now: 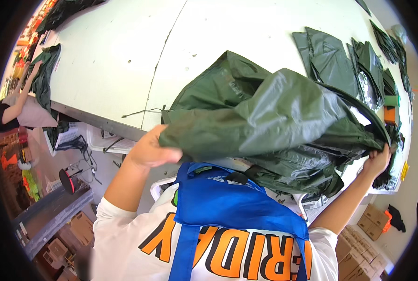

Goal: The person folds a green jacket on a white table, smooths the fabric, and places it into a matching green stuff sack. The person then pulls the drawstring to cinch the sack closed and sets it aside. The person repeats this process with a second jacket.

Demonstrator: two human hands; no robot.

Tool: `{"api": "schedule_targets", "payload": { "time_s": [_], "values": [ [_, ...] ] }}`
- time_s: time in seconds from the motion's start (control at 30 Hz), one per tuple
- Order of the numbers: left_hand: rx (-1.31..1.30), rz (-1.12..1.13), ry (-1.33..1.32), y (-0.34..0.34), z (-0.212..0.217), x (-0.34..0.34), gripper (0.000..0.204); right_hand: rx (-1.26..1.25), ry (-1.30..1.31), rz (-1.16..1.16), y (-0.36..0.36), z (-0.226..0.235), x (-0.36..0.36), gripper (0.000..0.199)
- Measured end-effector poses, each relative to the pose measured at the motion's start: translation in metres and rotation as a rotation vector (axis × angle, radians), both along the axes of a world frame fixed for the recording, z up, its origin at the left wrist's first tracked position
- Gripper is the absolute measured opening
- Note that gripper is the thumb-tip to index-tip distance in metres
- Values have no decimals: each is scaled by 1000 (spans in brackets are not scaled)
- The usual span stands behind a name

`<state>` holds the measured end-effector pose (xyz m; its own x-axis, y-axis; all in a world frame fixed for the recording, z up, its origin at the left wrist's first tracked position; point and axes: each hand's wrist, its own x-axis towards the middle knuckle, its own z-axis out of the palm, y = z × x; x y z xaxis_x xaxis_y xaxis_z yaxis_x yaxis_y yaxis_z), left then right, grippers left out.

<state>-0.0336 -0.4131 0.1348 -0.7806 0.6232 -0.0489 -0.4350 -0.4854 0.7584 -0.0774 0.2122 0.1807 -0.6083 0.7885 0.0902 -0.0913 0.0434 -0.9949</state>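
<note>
A dark green, shiny waterproof garment (265,112) is stretched between my hands above the near edge of the table. Its exact kind I cannot make out. My left hand (150,147) is closed on the garment's left edge, with the thumb on the near side. At the far right, my right hand (379,161) grips its other end beside a dark curved edge. A thin dark cord (143,113) trails from the garment's left side onto the white tabletop. The lower folds droop over the table edge in front of my blue apron (232,199).
More folded dark green garments (328,58) lie on the white table (110,56) to the right. A green roll (392,100) stands near an orange box (390,115). At the left, another person (24,110) handles green fabric. White bins (107,140) sit below the table.
</note>
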Motion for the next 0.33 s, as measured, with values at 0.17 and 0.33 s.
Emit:
{"api": "schedule_targets", "payload": {
  "time_s": [0.17,0.33],
  "values": [
    [172,108,-644,54,0,-19,46,39,-151,14,-15,13,57,11],
    [-50,349,325,47,93,-90,31,17,253,-404,96,100,166,12]
  ]
}}
